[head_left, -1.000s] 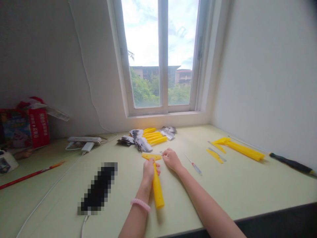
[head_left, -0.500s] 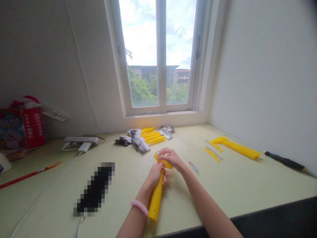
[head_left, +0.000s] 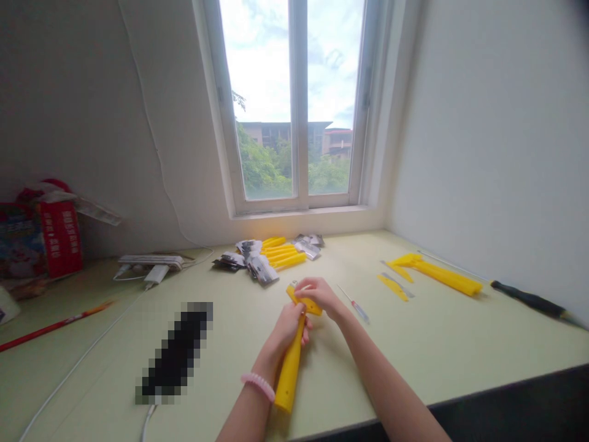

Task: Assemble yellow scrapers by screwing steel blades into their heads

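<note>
Yellow plastic scraper is held over the pale green tabletop, its handle pointing toward the person. The left hand, with a pink beaded bracelet at the wrist, is closed firmly round the handle just below the head. The right hand curls over the wide crosspiece. A small screwdriver lies nearby; yellow parts and foil packets sit farther off.

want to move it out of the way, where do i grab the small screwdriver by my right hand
Take the small screwdriver by its pale handle, from above and the right. That thicker end lies farthest from your right hand, while the thin shaft points toward it, so you can likely pinch it without crossing your fingers.
</note>
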A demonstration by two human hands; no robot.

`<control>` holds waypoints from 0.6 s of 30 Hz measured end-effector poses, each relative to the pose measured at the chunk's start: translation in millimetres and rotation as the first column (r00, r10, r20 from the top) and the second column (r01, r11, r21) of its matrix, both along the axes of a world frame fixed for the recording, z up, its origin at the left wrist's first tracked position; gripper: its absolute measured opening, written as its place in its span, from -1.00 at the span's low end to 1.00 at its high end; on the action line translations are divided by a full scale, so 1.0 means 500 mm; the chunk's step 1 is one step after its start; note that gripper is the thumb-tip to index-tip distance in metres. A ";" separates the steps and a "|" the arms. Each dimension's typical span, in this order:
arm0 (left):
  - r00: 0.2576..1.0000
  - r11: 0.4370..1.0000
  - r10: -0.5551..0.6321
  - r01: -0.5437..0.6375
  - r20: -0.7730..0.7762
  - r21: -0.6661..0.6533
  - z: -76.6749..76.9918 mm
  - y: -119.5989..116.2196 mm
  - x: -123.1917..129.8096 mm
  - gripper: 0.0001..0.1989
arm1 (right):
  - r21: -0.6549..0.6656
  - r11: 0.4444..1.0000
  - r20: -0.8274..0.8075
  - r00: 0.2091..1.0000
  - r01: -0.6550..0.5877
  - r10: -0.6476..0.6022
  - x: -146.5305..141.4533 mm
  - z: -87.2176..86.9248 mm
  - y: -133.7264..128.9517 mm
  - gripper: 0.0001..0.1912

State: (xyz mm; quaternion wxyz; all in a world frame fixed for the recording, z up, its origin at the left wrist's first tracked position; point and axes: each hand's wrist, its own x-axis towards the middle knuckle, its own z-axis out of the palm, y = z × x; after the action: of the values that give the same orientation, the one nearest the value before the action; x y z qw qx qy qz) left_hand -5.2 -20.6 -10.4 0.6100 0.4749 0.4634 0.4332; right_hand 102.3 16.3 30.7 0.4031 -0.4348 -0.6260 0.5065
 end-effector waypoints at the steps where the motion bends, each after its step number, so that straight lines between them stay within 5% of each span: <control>1: 1.000 1.000 -0.002 0.002 0.000 0.003 -0.002 0.000 0.000 -0.84 | -0.004 1.000 0.004 1.000 0.002 -0.002 0.001 0.001 -0.001 -0.89; 7: 1.000 0.999 -0.029 0.029 -0.006 0.028 -0.015 0.003 -0.002 -0.83 | -0.040 0.997 0.005 0.998 -0.062 0.063 0.003 -0.001 0.002 -0.90; 14: 0.999 0.999 0.045 -0.044 -0.027 0.028 -0.012 0.001 0.003 -0.83 | 0.154 0.970 0.264 0.938 0.188 -0.224 -0.024 -0.033 0.023 -0.94; 18: 0.996 0.996 0.090 -0.090 0.007 -0.016 0.001 0.002 0.000 -0.83 | 0.207 0.956 0.149 0.959 0.208 -0.241 -0.021 -0.039 0.034 -0.89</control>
State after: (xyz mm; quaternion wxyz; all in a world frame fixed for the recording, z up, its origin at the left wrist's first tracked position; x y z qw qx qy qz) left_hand -5.1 -19.7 -10.1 0.5953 0.4471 0.4855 0.4583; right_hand 91.9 33.3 11.1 0.4422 -0.5051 -0.6502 0.3558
